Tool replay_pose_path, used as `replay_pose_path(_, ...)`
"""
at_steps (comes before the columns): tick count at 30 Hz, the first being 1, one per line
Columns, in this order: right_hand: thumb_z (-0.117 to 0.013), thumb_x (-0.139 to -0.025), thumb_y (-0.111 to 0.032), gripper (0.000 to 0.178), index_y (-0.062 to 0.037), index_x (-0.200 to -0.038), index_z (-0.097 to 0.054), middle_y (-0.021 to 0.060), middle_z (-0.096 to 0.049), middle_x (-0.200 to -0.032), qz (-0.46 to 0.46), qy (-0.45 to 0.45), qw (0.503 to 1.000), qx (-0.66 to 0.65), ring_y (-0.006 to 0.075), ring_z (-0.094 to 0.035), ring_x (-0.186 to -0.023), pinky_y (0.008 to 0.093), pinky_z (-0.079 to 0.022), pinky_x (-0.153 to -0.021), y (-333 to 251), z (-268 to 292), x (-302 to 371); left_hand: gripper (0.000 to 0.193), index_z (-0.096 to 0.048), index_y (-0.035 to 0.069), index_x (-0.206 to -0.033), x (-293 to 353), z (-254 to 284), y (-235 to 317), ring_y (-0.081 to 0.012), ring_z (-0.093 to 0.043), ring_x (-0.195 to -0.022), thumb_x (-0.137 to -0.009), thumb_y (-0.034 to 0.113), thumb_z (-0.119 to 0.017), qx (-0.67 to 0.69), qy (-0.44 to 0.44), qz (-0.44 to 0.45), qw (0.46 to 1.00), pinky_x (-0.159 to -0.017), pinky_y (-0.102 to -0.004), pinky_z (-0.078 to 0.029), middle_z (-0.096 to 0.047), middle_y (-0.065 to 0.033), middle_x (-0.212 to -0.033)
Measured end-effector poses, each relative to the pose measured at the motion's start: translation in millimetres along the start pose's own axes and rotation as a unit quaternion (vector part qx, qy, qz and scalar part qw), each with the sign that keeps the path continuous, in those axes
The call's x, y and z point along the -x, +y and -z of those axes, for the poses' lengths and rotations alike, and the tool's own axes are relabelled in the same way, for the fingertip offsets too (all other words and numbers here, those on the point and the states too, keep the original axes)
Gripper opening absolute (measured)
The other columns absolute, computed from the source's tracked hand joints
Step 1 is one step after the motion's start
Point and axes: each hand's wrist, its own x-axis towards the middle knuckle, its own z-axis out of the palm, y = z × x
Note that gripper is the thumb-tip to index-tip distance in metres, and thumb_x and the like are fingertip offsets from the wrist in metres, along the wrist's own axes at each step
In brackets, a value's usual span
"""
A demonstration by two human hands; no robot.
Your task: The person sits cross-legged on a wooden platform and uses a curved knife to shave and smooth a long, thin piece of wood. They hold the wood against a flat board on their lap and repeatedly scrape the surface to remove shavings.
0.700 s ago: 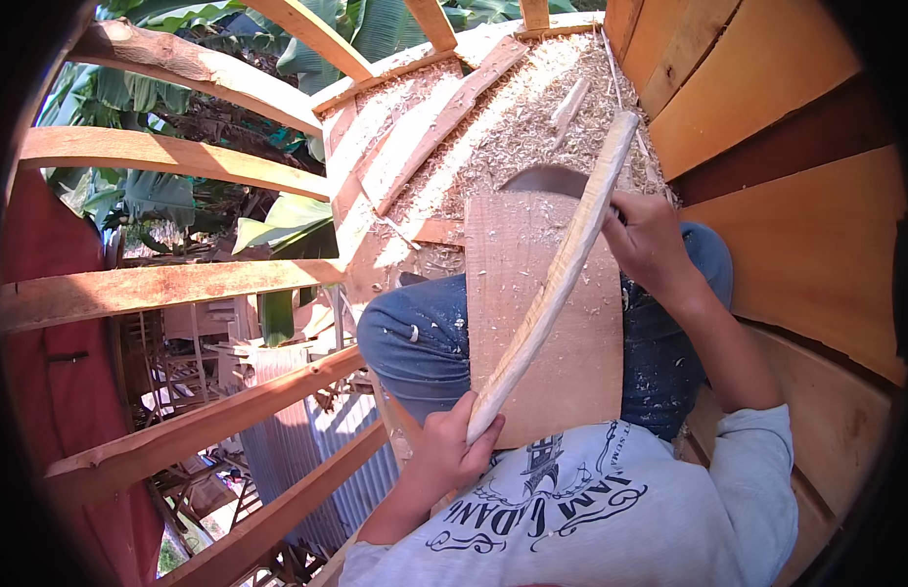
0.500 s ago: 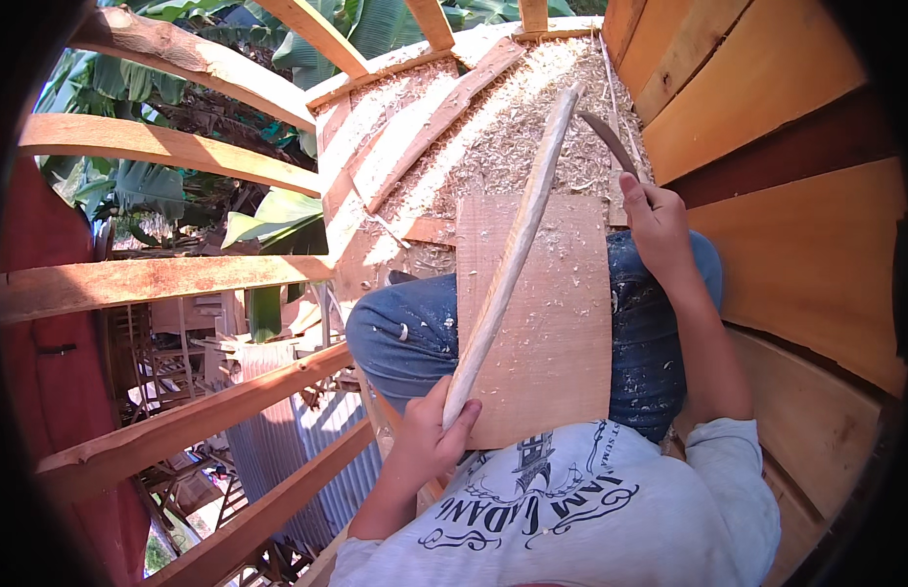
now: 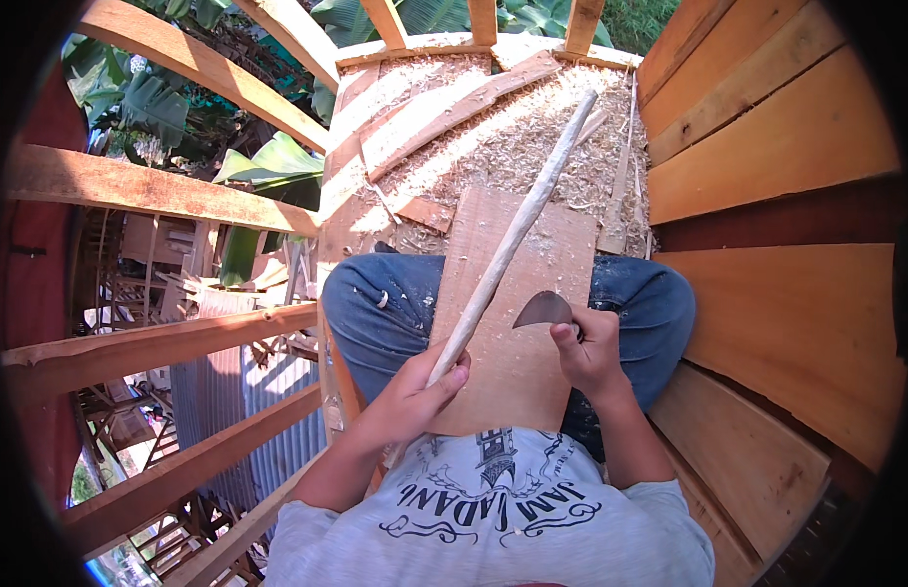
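Note:
My left hand (image 3: 423,385) grips the near end of a long pale wooden stick (image 3: 513,235), which slants up and away to the right. In my right hand (image 3: 593,354) is a knife with a short, broad, curved dark blade (image 3: 542,310); its handle is hidden in my closed fingers. The blade points left and stands apart from the stick. Under both lies a flat wooden board (image 3: 518,382) across my lap, its near end against my shirt and its far end towards the shavings. A few small chips dot the board.
Wood shavings (image 3: 493,137) cover the floor ahead, with a rough plank (image 3: 454,112) lying among them. Wooden planks (image 3: 767,215) wall the right side. Slatted rails (image 3: 170,333) stand at left and ahead, with corrugated sheets (image 3: 278,411) lower down beyond and banana leaves (image 3: 268,161) outside.
My right hand has come nearer and leftwards with the knife, from beside the stick's far end to over the board. The blade has turned to point left. The left hand keeps hold of the stick.

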Motion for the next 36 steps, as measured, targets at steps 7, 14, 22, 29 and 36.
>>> replay_pose_path(7, -0.068, -0.080, -0.048, 0.050, -0.0034, -0.061, -0.055, 0.0123, -0.051, -0.051, 0.128, -0.052, 0.973, 0.185, 0.0296, -0.053, -0.045, 0.0348, -0.039, -0.043, -29.8, -2.9, 1.7, 0.017, -0.048, 0.002, -0.095, 7.5, -13.1, 1.8, -0.0082, -0.043, -0.069, -0.094, 0.019, -0.050, -0.048, 0.017, 0.007, 0.999, -0.062, -0.0253, -0.038, -0.046, 0.0004, -0.075)
replay_pose_path(14, -0.068, -0.078, -0.050, 0.049, -0.0069, -0.059, -0.053, 0.0095, -0.048, -0.048, 0.064, 0.073, 0.960, 0.264, 0.0279, -0.054, -0.044, 0.0352, -0.041, -0.042, -14.3, 31.3, -19.9, 0.016, -0.049, 0.001, -0.098, 20.4, -25.0, 13.4, -0.0122, -0.051, -0.077, -0.094, 0.016, -0.050, -0.177, 0.051, -0.001, 0.983, -0.067, -0.0305, -0.040, -0.052, -0.0087, -0.078)
replay_pose_path(22, -0.069, -0.076, -0.050, 0.047, -0.0078, -0.061, -0.055, 0.0082, -0.050, -0.050, 0.128, 0.011, 0.954, 0.272, 0.0267, -0.055, -0.045, 0.0349, -0.042, -0.042, -23.9, 7.3, -5.1, 0.015, -0.047, 0.000, -0.094, 14.0, -40.1, 16.5, -0.0169, -0.053, -0.065, -0.093, 0.015, -0.050, -0.210, 0.107, -0.099, 0.967, -0.061, -0.0340, -0.042, -0.053, -0.0125, -0.070)
replay_pose_path(29, -0.068, -0.081, -0.044, 0.045, -0.0040, -0.063, -0.057, 0.0120, -0.050, -0.050, 0.012, 0.050, 0.976, 0.213, 0.0296, -0.053, -0.045, 0.0352, -0.041, -0.043, -30.2, 34.6, -26.5, 0.012, -0.048, 0.001, -0.098, 20.7, -32.6, 13.2, -0.0107, -0.044, -0.068, -0.093, 0.012, -0.049, -0.173, 0.058, -0.019, 0.983, -0.062, -0.0281, -0.038, -0.047, -0.0048, -0.073)
replay_pose_path(36, -0.067, -0.083, -0.041, 0.044, -0.0018, -0.065, -0.056, 0.0144, -0.050, -0.053, 0.016, 0.055, 0.975, 0.213, 0.0320, -0.054, -0.047, 0.0364, -0.040, -0.045, -30.2, 27.4, -25.9, 0.020, -0.049, -0.002, -0.105, 18.9, -26.9, 22.7, -0.0205, -0.054, -0.076, -0.094, 0.015, -0.049, -0.159, 0.044, 0.006, 0.986, -0.072, -0.0333, -0.043, -0.054, -0.0127, -0.079)
